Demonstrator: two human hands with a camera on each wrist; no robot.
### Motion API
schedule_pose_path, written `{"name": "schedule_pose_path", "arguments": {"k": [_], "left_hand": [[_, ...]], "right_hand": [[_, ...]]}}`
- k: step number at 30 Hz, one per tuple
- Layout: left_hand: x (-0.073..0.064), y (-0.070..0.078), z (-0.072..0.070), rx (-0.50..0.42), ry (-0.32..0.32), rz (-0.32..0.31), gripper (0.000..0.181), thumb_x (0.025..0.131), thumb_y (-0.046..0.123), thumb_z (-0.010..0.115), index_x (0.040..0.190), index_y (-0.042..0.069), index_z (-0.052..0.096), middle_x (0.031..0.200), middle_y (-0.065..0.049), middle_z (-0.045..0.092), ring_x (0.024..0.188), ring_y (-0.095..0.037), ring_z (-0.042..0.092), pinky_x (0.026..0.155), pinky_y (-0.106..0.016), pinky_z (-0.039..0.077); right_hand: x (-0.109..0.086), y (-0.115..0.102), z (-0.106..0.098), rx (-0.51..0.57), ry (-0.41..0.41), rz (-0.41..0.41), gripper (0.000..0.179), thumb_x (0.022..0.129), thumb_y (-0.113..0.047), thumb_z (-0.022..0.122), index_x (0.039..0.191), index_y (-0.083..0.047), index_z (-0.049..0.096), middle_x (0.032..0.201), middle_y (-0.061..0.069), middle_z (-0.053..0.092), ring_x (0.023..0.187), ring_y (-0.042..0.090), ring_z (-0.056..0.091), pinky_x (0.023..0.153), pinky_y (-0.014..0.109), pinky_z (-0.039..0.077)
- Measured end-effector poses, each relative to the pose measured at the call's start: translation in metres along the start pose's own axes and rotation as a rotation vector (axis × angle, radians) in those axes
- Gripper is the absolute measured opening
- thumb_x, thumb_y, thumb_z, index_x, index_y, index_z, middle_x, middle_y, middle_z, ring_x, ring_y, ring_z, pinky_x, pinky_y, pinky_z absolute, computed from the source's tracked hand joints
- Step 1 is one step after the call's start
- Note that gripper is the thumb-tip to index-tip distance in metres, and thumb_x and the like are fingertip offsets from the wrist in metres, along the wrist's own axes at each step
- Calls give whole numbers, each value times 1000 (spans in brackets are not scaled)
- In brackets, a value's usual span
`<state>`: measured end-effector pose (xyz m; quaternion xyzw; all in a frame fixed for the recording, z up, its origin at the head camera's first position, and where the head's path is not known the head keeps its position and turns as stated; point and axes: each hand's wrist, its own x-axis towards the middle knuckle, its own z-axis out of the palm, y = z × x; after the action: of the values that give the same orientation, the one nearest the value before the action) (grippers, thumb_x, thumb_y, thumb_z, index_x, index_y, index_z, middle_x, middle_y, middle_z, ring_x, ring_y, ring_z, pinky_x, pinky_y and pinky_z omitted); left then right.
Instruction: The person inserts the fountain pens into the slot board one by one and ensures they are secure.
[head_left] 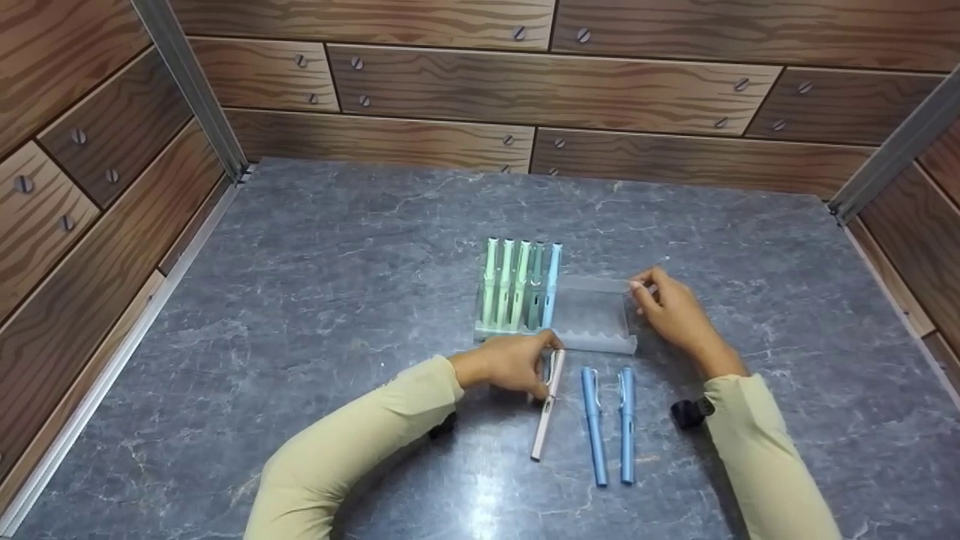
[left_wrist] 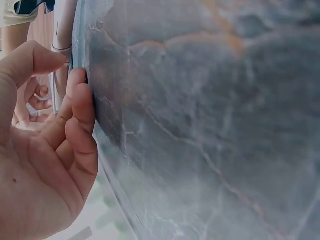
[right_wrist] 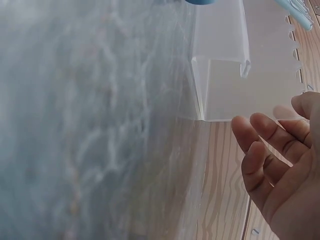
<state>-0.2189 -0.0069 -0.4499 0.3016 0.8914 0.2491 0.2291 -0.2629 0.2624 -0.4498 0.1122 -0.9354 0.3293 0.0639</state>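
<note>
A clear plastic pen stand [head_left: 592, 311] with a notched front lip sits mid-table. Three light green pens [head_left: 504, 289], a dark green pen [head_left: 536, 289] and a light blue pen [head_left: 553, 285] lie side by side in its left half. In front of it, my left hand [head_left: 514, 364] pinches the upper part of a pale pink pen [head_left: 543, 427], whose clip faces the palm. My right hand [head_left: 675, 311] holds the stand's right edge near the back corner between thumb and fingers; the right wrist view shows the fingertips [right_wrist: 242, 131] at that edge.
Two blue pens [head_left: 595, 427] [head_left: 627, 427] lie on the marbled grey table [head_left: 337, 262] to the right of the pink one. Black wrist straps [head_left: 691, 412] show at the sleeves. Wood-patterned walls [head_left: 450, 82] enclose the table at the back and sides.
</note>
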Motion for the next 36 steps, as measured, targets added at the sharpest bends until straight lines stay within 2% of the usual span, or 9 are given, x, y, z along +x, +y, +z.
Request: {"name": "schedule_pose_path", "arguments": {"k": [4,12,19,31,36], "left_hand": [[0,-1,0,-33,8,-5,70,73,25,82,132,17,46,79,9,57,67,-7,53,57,-20,43],[-4,-4,0,-199,-8,-21,66,72,10,79,128,19,44,76,6,59,64,-7,55,57,-20,44],[-5,-8,2,-317,-9,18,63,74,1,76,125,16,43,72,6,57,58,-7,51,54,-19,43],[-4,-11,4,-531,-65,71,62,74,-11,68,122,13,38,67,0,56,58,-12,53,54,-21,44],[-4,-11,4,-551,-58,78,61,75,-12,67,123,12,37,68,-1,56,59,-12,53,55,-21,45]], "right_hand": [[0,0,0,-4,0,0,25,101,-22,48,109,0,57,91,17,64,68,11,58,60,23,44],[0,1,0,-8,0,2,23,100,-19,49,110,0,57,93,17,63,69,12,60,60,22,43],[0,2,1,1,-5,7,24,101,-22,48,109,0,56,91,16,63,68,10,57,59,23,44],[0,3,1,21,-10,0,25,101,-21,47,110,1,56,91,18,63,69,15,59,60,23,45],[0,2,1,16,-2,-7,24,101,-19,48,110,1,57,91,18,64,68,18,61,59,22,45]]}}
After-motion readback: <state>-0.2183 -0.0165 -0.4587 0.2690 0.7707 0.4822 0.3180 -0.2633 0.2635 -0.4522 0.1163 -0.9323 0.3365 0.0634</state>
